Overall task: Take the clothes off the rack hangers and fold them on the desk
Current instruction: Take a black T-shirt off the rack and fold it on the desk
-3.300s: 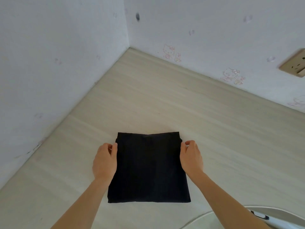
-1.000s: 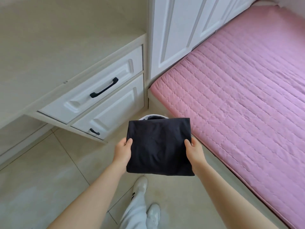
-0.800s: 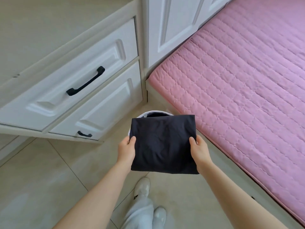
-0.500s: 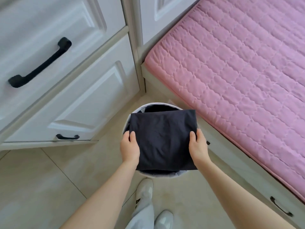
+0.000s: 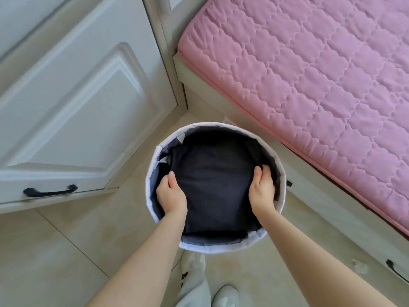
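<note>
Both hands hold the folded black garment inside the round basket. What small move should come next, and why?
Probably let go: the left hand and right hand grip the folded black garment's sides, already below the basket rim.

The folded black cloth (image 5: 212, 185) is now down inside the round white basket (image 5: 232, 248), no longer up above its rim.

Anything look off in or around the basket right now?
Nothing serious. The folded black garment lies flat inside the round white basket, held at its sides by the left hand and right hand. Only the basket's dark lining looks crumpled at the far-left rim.
</note>
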The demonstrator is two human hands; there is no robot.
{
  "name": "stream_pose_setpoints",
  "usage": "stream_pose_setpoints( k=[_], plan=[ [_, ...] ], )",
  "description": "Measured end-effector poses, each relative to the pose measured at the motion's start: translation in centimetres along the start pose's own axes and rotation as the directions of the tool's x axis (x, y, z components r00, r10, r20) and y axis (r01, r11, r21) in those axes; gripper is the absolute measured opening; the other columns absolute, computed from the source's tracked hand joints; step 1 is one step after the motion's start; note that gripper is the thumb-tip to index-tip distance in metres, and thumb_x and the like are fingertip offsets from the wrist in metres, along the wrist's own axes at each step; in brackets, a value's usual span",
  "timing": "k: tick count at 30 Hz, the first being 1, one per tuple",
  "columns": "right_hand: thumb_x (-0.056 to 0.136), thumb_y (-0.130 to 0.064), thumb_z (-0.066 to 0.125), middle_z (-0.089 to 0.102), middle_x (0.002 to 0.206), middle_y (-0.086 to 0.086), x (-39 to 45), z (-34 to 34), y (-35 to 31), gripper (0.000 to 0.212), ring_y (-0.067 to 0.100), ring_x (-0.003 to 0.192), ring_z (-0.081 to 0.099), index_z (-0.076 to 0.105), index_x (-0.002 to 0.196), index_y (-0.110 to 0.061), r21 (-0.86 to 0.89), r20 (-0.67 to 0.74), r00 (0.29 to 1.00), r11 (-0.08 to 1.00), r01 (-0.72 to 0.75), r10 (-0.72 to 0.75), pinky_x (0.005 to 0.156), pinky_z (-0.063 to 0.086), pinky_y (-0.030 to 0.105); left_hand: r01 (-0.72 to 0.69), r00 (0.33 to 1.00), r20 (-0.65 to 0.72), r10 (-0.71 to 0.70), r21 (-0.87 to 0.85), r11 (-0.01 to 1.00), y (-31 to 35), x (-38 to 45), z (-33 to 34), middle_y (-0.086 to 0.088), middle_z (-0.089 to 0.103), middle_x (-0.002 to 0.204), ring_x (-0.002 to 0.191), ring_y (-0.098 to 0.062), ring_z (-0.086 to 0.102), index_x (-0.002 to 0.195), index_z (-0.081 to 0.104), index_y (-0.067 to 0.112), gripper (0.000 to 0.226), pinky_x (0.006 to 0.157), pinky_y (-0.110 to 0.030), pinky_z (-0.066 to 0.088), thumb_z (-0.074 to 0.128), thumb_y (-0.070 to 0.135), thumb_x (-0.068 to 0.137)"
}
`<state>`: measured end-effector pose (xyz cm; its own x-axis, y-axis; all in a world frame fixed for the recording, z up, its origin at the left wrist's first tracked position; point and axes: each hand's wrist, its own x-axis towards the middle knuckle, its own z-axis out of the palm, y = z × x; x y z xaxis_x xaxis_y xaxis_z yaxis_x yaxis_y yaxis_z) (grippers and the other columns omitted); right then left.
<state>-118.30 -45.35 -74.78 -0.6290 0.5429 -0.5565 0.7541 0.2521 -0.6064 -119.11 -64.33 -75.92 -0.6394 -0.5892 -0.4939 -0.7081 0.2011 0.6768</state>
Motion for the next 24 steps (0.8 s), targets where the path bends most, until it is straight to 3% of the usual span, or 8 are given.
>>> stream_pose_setpoints(
  k=[6,10,13,15,16,18,20,24],
  plan=[
    [0.104,-0.035,0.028,0.053,0.135,0.01,2.2,1.3,1.5,0.038,0.032,0.126,0.046,0.044,0.133,-0.016,0.0,0.039,0.999,1.0,-0.03,0.03,0.105,0.034,0.037,0.023,1.0,0.02,-0.023,0.004,1.0,-1.7,1.8,1.6,-0.005,0.043,0.063,0.061,-0.016,0.035,0.074,0.048,-0.004,0.045,0.061,-0.031,0.035,0.04,0.03,0.103],
    [0.105,-0.034,0.028,0.051,0.138,0.01,2.6,1.5,1.5,0.039,0.032,0.129,0.045,0.043,0.135,-0.015,-0.013,0.052,0.997,0.999,-0.049,0.049,0.105,0.032,0.035,0.035,0.999,0.03,-0.036,0.016,0.999,-2.1,2.2,1.8,-0.003,0.043,0.063,0.06,-0.015,0.036,0.075,0.05,-0.002,0.043,0.064,-0.029,0.036,0.04,0.029,0.103],
    [0.104,-0.034,0.031,0.05,0.139,0.012,2.5,1.0,0.9,0.04,0.034,0.129,0.044,0.043,0.137,-0.013,-0.054,0.063,0.996,0.996,-0.065,0.069,0.104,0.033,0.036,0.051,0.996,0.074,-0.056,0.073,0.996,-1.7,2.1,1.2,-0.002,0.052,0.071,0.07,-0.019,0.048,0.081,0.054,0.003,0.038,0.072,-0.029,0.037,0.037,0.027,0.104],
    [0.104,-0.033,0.035,0.051,0.138,0.015,2.1,0.5,0.4,0.044,0.036,0.128,0.045,0.041,0.14,-0.01,-0.132,0.065,0.993,0.987,-0.093,0.102,0.104,0.035,0.038,0.073,0.99,0.111,-0.091,0.156,0.985,-1.3,1.8,0.6,-0.008,0.059,0.083,0.087,-0.029,0.055,0.09,0.057,0.002,0.034,0.077,-0.033,0.041,0.036,0.025,0.104],
    [0.103,-0.032,0.038,0.053,0.136,0.016,1.6,0.0,0.0,0.045,0.036,0.125,0.048,0.04,0.14,-0.008,-0.165,0.068,0.991,0.981,-0.103,0.116,0.101,0.037,0.038,0.089,0.984,0.137,-0.118,0.199,0.976,-1.0,1.5,0.1,-0.01,0.063,0.101,0.102,-0.033,0.057,0.106,0.06,0.003,0.031,0.087,-0.037,0.045,0.036,0.023,0.103],
    [0.102,-0.029,0.043,0.056,0.13,0.018,0.8,-0.4,-0.8,0.046,0.036,0.119,0.053,0.038,0.141,-0.005,-0.239,0.094,0.988,0.966,-0.1,0.125,0.095,0.041,0.036,0.132,0.965,0.185,-0.185,0.269,0.954,-0.6,0.9,-0.5,-0.009,0.054,0.137,0.127,-0.033,0.047,0.14,0.047,0.013,0.039,0.105,-0.045,0.04,0.039,0.018,0.102],
    [0.1,-0.024,0.046,0.056,0.13,0.018,-0.6,-1.9,-2.2,0.049,0.034,0.119,0.054,0.034,0.144,-0.005,-0.281,0.106,0.987,0.956,-0.087,0.121,0.094,0.042,0.035,0.132,0.956,0.214,-0.2,0.296,0.946,0.9,-0.2,-1.9,-0.007,0.045,0.147,0.133,-0.031,0.042,0.148,0.035,0.017,0.05,0.111,-0.045,0.035,0.042,0.012,0.099],
    [0.098,-0.013,0.043,0.051,0.137,0.013,-4.0,-4.9,-4.6,0.05,0.03,0.124,0.049,0.032,0.146,-0.005,-0.296,0.127,0.988,0.954,-0.043,0.083,0.098,0.039,0.033,0.127,0.934,0.294,-0.205,0.264,0.956,3.8,-2.6,-4.5,-0.006,0.043,0.148,0.134,-0.028,0.042,0.149,0.031,0.016,0.058,0.112,-0.042,0.034,0.048,0.004,0.095]
  ],
)
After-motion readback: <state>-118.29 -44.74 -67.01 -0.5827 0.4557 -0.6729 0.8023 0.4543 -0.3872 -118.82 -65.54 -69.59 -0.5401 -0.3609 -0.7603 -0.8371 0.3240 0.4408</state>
